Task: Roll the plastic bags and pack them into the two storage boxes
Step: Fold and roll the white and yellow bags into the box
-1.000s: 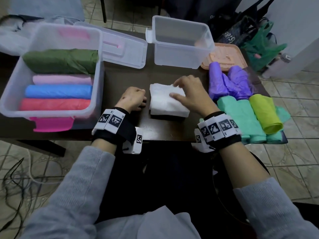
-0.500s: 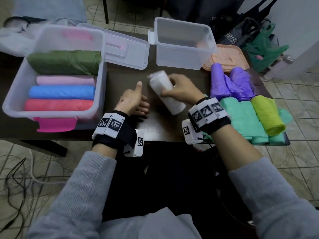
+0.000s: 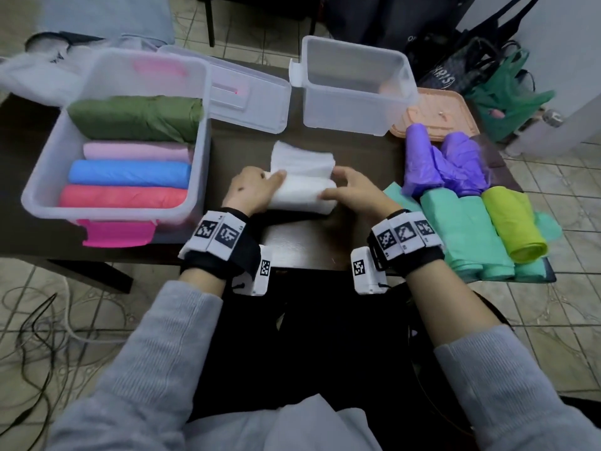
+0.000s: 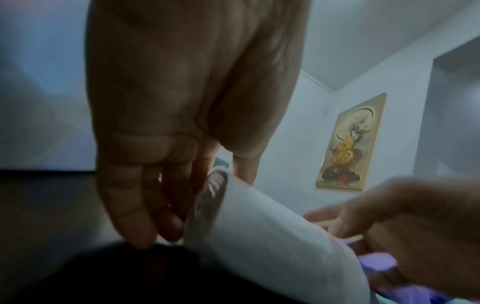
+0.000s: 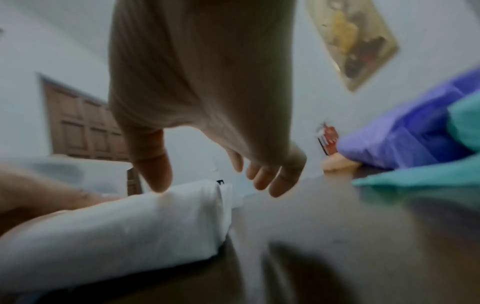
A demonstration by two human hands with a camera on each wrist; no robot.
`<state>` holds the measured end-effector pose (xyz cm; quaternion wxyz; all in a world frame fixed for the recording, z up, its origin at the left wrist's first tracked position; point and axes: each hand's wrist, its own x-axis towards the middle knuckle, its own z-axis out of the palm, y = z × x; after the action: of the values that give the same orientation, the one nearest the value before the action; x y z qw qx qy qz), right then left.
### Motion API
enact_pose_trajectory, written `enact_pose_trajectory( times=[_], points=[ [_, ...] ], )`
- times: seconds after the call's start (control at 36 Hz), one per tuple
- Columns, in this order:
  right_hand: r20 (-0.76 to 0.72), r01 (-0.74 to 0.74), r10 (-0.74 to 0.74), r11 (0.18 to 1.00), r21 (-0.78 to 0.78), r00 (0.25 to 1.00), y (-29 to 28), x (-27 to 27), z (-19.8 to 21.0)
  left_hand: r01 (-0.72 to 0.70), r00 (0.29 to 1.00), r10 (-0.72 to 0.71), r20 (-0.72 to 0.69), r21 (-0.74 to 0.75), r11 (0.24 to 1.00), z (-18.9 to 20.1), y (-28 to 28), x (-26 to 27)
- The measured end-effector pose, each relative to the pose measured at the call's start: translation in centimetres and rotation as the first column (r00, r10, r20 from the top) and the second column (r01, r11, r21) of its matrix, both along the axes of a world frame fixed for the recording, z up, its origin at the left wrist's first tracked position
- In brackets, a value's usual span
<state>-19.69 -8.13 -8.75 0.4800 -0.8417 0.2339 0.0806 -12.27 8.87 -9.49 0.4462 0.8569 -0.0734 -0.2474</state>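
Observation:
A white plastic bag [image 3: 300,190] lies mid-table, its near part wound into a roll [image 5: 116,236] and its far part flat [image 3: 302,159]. My left hand [image 3: 260,187] holds the roll's left end [image 4: 272,236], thumb over the top, fingers beside the end. My right hand [image 3: 338,183] presses its thumb [image 5: 153,164] on the right end, its fingers hanging loose past it. The left storage box [image 3: 39,203] holds green, pink, blue and red rolls. The right storage box [image 3: 403,102] looks empty.
Purple bags [image 3: 445,161], teal folded bags [image 3: 461,229] and a yellow-green roll [image 3: 514,222] lie at the table's right. A clear lid [image 3: 250,99] sits between the boxes and an orange lid [image 3: 432,112] lies behind the purple bags. Bags and cables are on the floor.
The white bag went from folded flat, to lifted by my right hand, to lying crosswise with a roll at its near edge. My left hand moved from resting onto the roll's left end.

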Motion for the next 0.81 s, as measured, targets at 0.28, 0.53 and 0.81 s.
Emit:
enact_pose_trajectory(
  times=[0.28,0.53,0.81],
  points=[
    [-0.01,-0.373,0.457,0.713,-0.593,0.889,3.2,0.1,1.5,0.017,0.99,0.006,-0.139,0.157,0.987,-0.1,0.0,1.3],
    [-0.289,-0.54,0.503,0.476,-0.693,0.814,3.9,-0.2,1.8,-0.208,0.932,0.167,-0.322,-0.099,0.973,0.2,-1.2,1.5],
    [-0.28,-0.526,0.532,0.393,-0.754,0.799,4.4,-2.2,1.4,-0.298,0.946,0.218,-0.242,-0.376,0.877,2.3,-2.6,2.2]
  ],
)
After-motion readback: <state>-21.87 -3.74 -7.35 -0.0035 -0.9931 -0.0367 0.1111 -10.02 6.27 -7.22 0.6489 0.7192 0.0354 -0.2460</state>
